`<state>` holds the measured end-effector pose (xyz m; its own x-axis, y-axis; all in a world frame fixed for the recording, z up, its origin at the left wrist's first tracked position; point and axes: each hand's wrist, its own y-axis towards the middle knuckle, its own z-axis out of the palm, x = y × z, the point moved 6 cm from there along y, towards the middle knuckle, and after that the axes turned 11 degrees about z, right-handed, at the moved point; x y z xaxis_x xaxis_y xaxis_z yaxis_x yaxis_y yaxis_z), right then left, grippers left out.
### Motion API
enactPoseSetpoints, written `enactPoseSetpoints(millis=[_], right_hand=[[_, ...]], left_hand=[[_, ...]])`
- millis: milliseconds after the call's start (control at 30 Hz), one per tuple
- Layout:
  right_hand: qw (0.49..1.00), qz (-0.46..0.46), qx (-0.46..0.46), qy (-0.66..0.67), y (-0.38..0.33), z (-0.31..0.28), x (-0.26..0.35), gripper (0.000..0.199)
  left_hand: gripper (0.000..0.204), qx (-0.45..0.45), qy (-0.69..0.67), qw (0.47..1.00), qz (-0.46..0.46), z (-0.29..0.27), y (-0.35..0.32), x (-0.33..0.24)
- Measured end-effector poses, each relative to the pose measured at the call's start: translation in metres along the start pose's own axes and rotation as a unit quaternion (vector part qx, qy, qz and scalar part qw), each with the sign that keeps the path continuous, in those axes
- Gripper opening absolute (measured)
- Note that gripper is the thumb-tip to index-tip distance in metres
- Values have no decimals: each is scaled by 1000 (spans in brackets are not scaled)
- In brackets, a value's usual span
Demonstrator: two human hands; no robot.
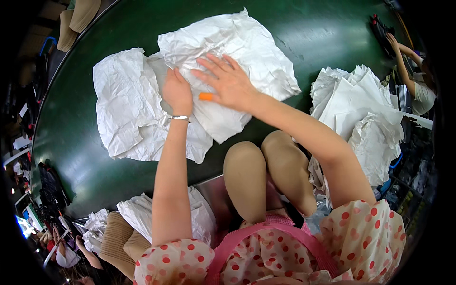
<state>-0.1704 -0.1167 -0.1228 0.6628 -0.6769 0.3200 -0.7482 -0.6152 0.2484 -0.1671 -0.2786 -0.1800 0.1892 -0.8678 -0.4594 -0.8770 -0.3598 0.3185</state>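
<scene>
Several crumpled white papers (259,57) on the green surface (327,33), inside its near edge | right hand (227,84): fingers spread wide, grasping nothing, apparently pressing paper flat | left hand (178,95): fingers together, grip cannot be told, perhaps steadying

Left hand (178,93): touching crumpled white paper sheets (127,102), silver bracelet (180,117) at the wrist
Right hand (231,84): palm down, fingers spread over the sheets, orange cover (205,96) on the thumb
Green table (313,23): beneath the sheets
Tan rounded forms (244,178): two, side by side
White paper pile (354,102): right of both hands
Co-worker's hand (393,42): at a dark shoe (380,31)
</scene>
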Motion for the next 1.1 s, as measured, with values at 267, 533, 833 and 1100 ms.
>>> enactPoseSetpoints(millis=[267, 533, 833, 1100], right_hand=[[975, 133, 28, -174, -54, -22, -170, 58], [995, 42, 63, -66, -18, 2, -73, 50], [993, 6, 70, -97, 2, -7, -75, 50], [995, 79, -23, -64, 0, -32, -113, 51]], left_hand=[[23, 116, 58, 991, 17, 6, -10, -20], [50, 19, -32, 952, 303, -34, 34, -98], [67, 32, -66, 972, 225, -1, -10, -46], [66, 31, -69, 974, 212, 3, -7, -56]])
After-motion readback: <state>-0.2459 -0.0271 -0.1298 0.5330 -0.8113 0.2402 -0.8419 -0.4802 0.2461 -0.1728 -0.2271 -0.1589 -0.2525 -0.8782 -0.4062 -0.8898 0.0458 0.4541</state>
